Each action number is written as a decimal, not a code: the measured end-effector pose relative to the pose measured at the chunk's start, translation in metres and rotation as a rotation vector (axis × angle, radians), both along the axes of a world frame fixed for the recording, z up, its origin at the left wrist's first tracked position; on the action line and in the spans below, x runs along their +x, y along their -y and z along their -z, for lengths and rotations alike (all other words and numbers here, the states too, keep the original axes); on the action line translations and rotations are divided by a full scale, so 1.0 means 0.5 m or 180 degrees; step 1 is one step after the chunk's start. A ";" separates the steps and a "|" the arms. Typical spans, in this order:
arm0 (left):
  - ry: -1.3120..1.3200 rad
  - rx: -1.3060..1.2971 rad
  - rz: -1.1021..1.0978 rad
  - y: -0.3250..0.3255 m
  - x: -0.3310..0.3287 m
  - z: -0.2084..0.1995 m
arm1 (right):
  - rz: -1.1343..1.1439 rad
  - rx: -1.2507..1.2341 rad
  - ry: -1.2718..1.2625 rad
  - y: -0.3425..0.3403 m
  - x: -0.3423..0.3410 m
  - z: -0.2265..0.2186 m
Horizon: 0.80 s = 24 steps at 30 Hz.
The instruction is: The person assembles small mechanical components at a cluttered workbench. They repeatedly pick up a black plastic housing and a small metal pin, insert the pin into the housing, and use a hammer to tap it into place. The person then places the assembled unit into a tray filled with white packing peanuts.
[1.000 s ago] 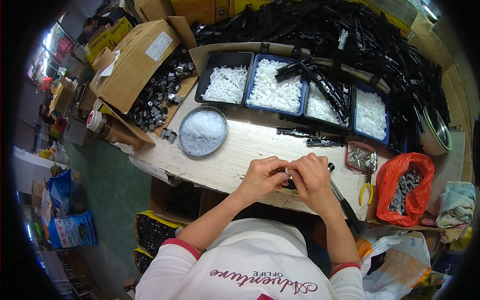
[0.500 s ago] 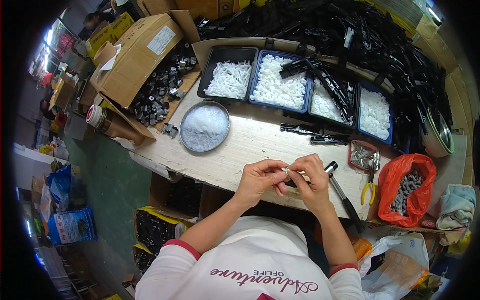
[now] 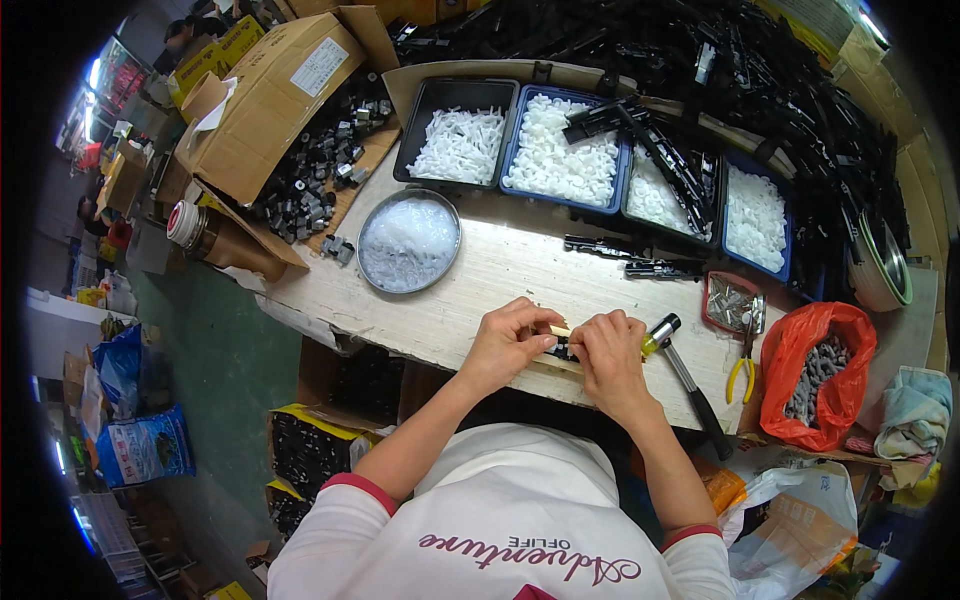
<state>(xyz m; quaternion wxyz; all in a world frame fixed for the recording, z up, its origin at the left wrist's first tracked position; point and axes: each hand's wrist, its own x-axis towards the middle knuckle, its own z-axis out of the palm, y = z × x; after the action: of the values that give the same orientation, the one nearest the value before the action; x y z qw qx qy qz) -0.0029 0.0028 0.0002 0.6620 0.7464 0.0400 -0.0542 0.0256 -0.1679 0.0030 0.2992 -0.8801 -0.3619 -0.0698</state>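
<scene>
Close together at the table's front edge, my left hand (image 3: 508, 345) and my right hand (image 3: 612, 365) both have curled fingers. A small black part (image 3: 563, 350) shows between them, mostly covered by the fingertips. A pale yellow strip (image 3: 560, 330) lies at the left fingertips. What each hand grips is hidden. Just right of my right hand rests a hammer (image 3: 690, 385) with a yellow face, a black face and a black grip. Beyond the hands, two black mechanical parts (image 3: 662, 270) lie on the table (image 3: 500, 260).
White plastic pieces fill several bins (image 3: 565, 150) at the back. A round metal tray (image 3: 408, 240) of translucent pieces sits left. To the right are a red dish (image 3: 733, 302), yellow-handled pliers (image 3: 741, 378) and a red bag (image 3: 817, 375) of grey parts. Black parts (image 3: 680, 50) pile up behind.
Both hands have lowered from holding up a small white piece to working at the black part by the table edge. The hammer's yellow face now shows beside my right hand.
</scene>
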 end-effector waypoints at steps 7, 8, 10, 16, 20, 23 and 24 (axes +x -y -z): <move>0.0150 0.0493 0.0233 0.005 0.007 0.004 | 0.0010 -0.0313 0.0202 -0.007 -0.006 0.018; 0.0282 0.0641 0.0279 0.005 0.009 0.007 | 0.0007 -0.0291 0.0209 -0.006 -0.005 0.019; 0.0650 0.1463 0.0400 0.017 0.013 0.004 | -0.0112 -0.0183 -0.0027 0.010 0.002 0.008; 0.0147 0.2965 0.1668 0.040 0.075 -0.076 | 0.1157 0.0120 0.0537 0.158 0.087 -0.029; 0.0975 0.2653 0.1253 0.078 0.178 -0.088 | 0.2030 -0.1179 0.0531 0.265 0.128 -0.029; 0.1386 0.2849 0.0812 0.140 0.300 -0.076 | 0.2217 -0.1714 0.0412 0.287 0.140 -0.009; 0.1488 0.2941 0.0801 0.155 0.326 -0.074 | 0.2191 -0.1800 0.0310 0.281 0.142 -0.010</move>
<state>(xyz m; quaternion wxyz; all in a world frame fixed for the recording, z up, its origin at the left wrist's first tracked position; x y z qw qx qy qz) 0.1599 -0.0747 0.0370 0.2439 0.9514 -0.1788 0.0579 0.0967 -0.3082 0.0082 -0.0112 -0.9922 -0.0664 -0.1049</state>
